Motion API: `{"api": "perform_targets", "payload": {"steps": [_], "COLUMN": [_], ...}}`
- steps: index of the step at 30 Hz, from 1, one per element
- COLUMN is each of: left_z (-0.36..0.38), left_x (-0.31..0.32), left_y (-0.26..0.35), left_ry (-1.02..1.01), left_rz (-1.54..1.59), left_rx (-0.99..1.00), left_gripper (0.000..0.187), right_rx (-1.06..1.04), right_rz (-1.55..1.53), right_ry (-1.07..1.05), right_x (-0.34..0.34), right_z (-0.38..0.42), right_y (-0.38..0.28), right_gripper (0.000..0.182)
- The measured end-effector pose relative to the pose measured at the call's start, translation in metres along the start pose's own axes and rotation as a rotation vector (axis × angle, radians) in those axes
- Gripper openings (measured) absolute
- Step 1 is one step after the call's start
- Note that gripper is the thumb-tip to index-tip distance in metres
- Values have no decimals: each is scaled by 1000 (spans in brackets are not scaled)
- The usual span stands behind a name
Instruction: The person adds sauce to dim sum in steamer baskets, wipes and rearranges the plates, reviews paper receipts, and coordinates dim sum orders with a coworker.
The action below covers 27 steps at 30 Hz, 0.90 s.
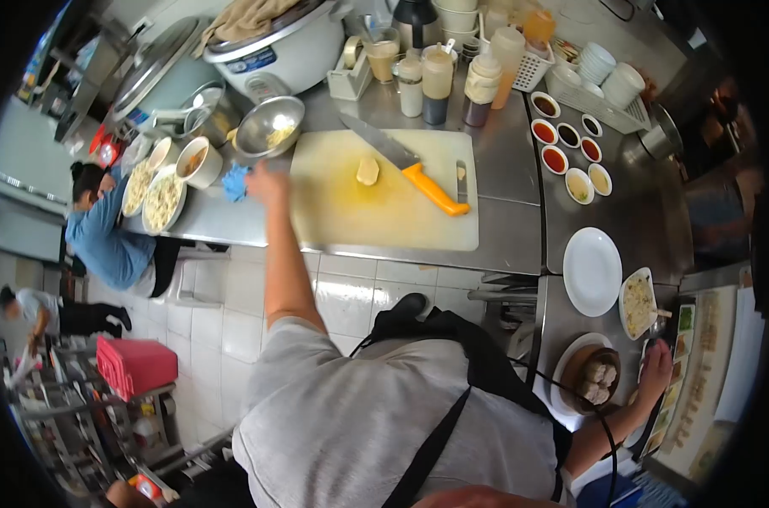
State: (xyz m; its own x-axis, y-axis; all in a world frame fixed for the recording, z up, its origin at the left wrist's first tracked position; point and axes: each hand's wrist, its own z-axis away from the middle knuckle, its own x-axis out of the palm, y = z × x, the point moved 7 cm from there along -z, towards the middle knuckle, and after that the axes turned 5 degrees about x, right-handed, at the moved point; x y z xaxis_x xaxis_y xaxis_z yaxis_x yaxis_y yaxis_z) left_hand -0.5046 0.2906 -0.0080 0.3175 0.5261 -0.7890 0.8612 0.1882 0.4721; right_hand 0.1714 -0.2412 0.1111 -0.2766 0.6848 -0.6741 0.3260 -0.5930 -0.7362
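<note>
My left hand (pixel 268 184) reaches over the left edge of a white cutting board (pixel 317 229), its fingers closed at a crumpled blue cloth (pixel 235 182); motion blurs the fingertips. On the board lie a peeled pale yellow piece (pixel 367 172), perhaps ginger, and a knife (pixel 435 190) with a yellow handle. Just beyond that hand, a metal bowl (pixel 270 125) with pale shreds in it tilts toward me. My right hand (pixel 654 371) is far to the right, fingers loosely extended, beside a bamboo steamer (pixel 581 369) of dumplings and below an oval dish of rice (pixel 637 302).
Squeeze bottles (pixel 483 79) and a rice cooker (pixel 270 55) line the back. Several sauce cups (pixel 555 159) and a white plate (pixel 593 271) sit at right. Bowls of shredded food (pixel 163 201) stand at left, near a seated person in blue (pixel 109 237). Another person (pixel 50 313) stands farther off.
</note>
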Motion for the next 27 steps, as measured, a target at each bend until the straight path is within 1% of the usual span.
{"api": "perform_targets", "payload": {"steps": [1, 2, 3, 4, 5, 6, 7, 8, 9, 10, 11, 12, 13, 14, 16, 18, 19, 20, 21, 22, 23, 24, 25, 26, 27], "left_z": [-11, -28, -45, -46, -54, -49, -47, -31, -31, -13, 2, 30, 57, 86, 132, 199, 236, 279, 319, 360, 401, 438, 467, 487, 500], "left_x": [-5, 3, 20, 22, 55, 48, 51, 32, 39, 26, 13, -7, -34, -48, -48, -56, -51, -60, -67, -61, -52, -86, -96, -131, -122], "left_y": [-19, -40, -60, -61, -92, -91, -100, -90, -119, -108, -106, -77, -40, -6, 49, 130, 168, 208, 242, 259, 271, 294, 311, 331, 345], "left_ry": [-85, -187, -216, -240, -392, -220, -167, -151, -161, -424, -652, -957, -1117, -1259, -1287, -1421, -1485, -1586, -1658, -1739, -1813, -2000, -2174, -2436, -2290], "left_rz": [-134, -214, -415, -436, -307, -355, -469, -442, -488, -622, -631, -608, -260, 88, 643, 691, 821, 911, 970, 988, 938, 1040, 1076, 1077, 1019], "left_rx": [-137, -58, 159, 287, 375, 475, 513, 607, 688, 663, 528, 553, 442, 307, 269, 230, 281, 226, 279, 323, 438, 95, 180, 208, 472], "left_gripper": [49, 55, 55, 52, 46, 36, 28, 25, 29, 35, 39, 38, 36, 34, 49, 27, 26, 28, 31, 35, 41, 46, 48, 48, 44], "right_rx": [-27, -92, -139, -28, -199, -52, -137, -162, -83, -45, -201, -186, -202, -223, -244, -364, -425, -467, -509, -550, -605, -460, -315, -346, -378], "right_rz": [20, 71, 137, 4, 73, 139, 134, 141, 127, 113, 109, 51, -4, -62, -164, -259, -309, -318, -324, -330, -263, -206, -149, -164, -177], "right_ry": [-90, -51, -4, -74, -47, -132, -86, -89, -180, -253, -307, -460, -591, -729, -857, -859, -857, -781, -705, -631, -472, -327, -186, -73, 38], "right_x": [13, 27, 36, 57, 72, 88, 103, 116, 133, 147, 162, 181, 194, 205, 214, 210, 203, 191, 179, 167, 157, 140, 117, 88, 59], "right_z": [2, 3, 2, 12, 11, 23, 23, 36, 45, 56, 68, 81, 95, 111, 128, 146, 157, 165, 173, 181, 186, 181, 179, 179, 179], "right_y": [-15, -25, -33, -64, -73, -107, -107, -129, -139, -144, -152, -153, -158, -163, -167, -178, -180, -176, -172, -168, -157, -137, -113, -92, -66], "right_gripper": [27, 27, 26, 25, 24, 23, 23, 23, 20, 20, 22, 25, 25, 24, 27, 35, 38, 41, 45, 48, 53, 52, 51, 50, 49]}}
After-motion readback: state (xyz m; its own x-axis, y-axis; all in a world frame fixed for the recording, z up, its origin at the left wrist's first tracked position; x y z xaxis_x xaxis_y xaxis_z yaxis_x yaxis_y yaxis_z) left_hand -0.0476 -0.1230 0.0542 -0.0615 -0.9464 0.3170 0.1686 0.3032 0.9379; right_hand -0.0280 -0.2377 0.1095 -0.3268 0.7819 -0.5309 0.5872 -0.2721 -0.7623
